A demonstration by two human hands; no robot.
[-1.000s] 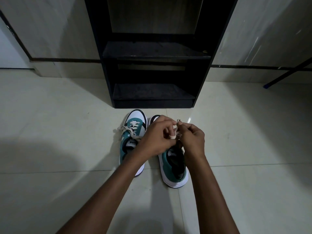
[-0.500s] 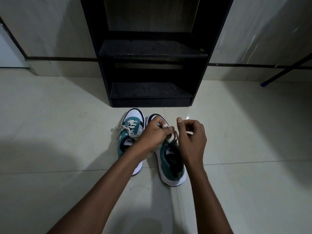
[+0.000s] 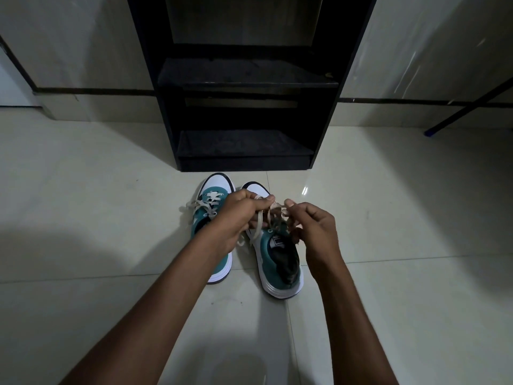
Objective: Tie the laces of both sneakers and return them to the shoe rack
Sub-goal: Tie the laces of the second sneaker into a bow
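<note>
My left hand (image 3: 238, 215) and right hand (image 3: 313, 226) each pinch the pale laces (image 3: 263, 220) above the right sneaker (image 3: 280, 262), fingers closed around them. The left sneaker (image 3: 213, 201) sits just beside it, already laced, both on the floor (image 3: 83, 218) near the shoe rack (image 3: 244, 107).

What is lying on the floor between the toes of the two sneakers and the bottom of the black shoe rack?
Nothing: in the head view, only bare floor tile separates the left sneaker and right sneaker from the shoe rack.
</note>
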